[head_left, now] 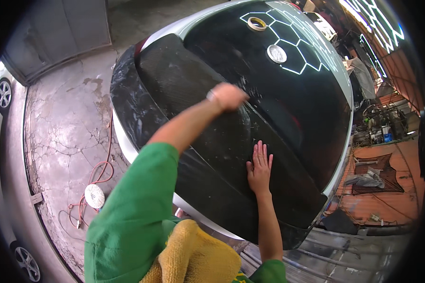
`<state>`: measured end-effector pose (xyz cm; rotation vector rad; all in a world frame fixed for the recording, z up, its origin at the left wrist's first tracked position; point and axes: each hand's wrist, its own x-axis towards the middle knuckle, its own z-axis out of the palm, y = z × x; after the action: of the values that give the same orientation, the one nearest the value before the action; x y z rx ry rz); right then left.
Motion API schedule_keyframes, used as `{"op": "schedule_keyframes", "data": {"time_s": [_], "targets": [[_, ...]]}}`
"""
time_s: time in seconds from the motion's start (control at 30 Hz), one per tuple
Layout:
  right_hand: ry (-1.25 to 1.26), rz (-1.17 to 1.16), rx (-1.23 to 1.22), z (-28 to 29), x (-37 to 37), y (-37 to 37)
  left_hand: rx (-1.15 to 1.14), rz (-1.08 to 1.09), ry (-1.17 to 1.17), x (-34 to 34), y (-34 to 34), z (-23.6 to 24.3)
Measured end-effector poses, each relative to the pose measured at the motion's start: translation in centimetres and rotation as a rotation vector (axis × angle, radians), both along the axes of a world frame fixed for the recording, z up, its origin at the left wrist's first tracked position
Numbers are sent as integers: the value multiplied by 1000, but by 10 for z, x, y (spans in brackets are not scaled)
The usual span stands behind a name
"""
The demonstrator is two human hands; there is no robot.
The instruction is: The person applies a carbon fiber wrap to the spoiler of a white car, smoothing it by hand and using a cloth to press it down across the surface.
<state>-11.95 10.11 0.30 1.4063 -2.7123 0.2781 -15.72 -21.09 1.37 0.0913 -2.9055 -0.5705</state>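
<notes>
Left hand curled, blurred (palm hidden, cannot tell grasp); right hand flat on black panel.

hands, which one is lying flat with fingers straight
The right hand, palm down on the black panel; the left hand looks curled and is motion-blurred.

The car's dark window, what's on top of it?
On the window lie a tape roll and a round whitish thing; bright hexagon reflections shine there too. The patches right beneath those two are covered, so I can't see them.
</notes>
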Motion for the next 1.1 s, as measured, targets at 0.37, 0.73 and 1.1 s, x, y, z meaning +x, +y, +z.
{"op": "schedule_keyframes", "data": {"time_s": [0.37, 0.73, 1.1], "targets": [[97, 210, 6, -6, -22, -122, -98, 613, 257, 201, -137, -16], [189, 597, -108, -24, -18, -338, 7, 727, 292, 193, -141, -21], [218, 417, -112, -15, -68, -397, -43, 811, 613, 162, -136, -19]]}}
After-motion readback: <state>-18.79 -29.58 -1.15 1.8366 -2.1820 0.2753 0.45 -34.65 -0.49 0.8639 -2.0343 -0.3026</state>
